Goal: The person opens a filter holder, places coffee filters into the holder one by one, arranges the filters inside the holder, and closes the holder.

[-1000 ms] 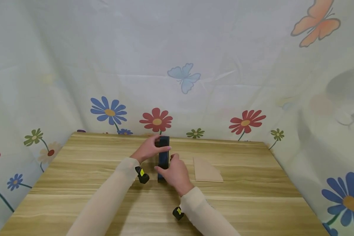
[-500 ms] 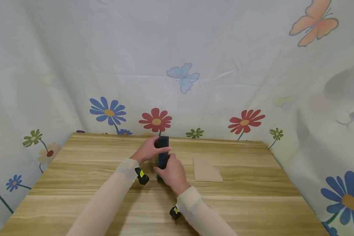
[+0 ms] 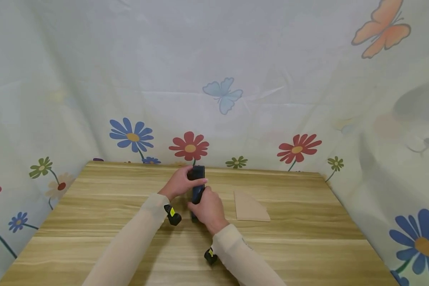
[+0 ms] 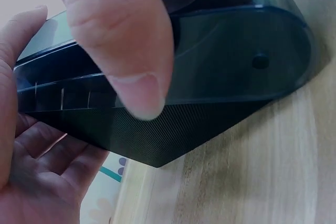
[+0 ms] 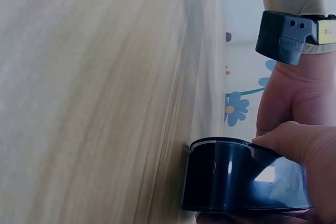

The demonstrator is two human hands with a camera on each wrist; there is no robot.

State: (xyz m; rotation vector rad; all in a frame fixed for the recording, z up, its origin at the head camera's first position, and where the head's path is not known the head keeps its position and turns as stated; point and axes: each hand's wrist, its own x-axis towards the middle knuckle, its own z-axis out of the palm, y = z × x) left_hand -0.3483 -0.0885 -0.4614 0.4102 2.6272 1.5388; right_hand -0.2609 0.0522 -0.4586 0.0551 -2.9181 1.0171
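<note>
Both hands are grasping a dark, glossy, round-ended case [image 3: 199,171], which is occupying the centre of the head frame near the back of the tabletop [image 3: 300,222]. The left hand [image 3: 180,182] is gripping its upper end as seen there, thumb lying across the near side; the right hand [image 3: 210,206] is pinching it lower down, thumb on the left side and fingers mostly hidden. In the left wrist frame, a smoky see-through side panel [image 4: 226,59] and a finely ribbed black surface [image 4: 157,137] are showing. The rounded end seems to be resting on the tabletop, though the dim wrist views are not quite settling it. A tan, fan-shaped sheet [image 3: 249,207] is lying flat right of centre, apart from the case. For steady work, the left hand should probably be bracing without squeezing hard and the right hand pressing evenly from both sides, since such slick walls could be slipping under an uneven pinch
</note>
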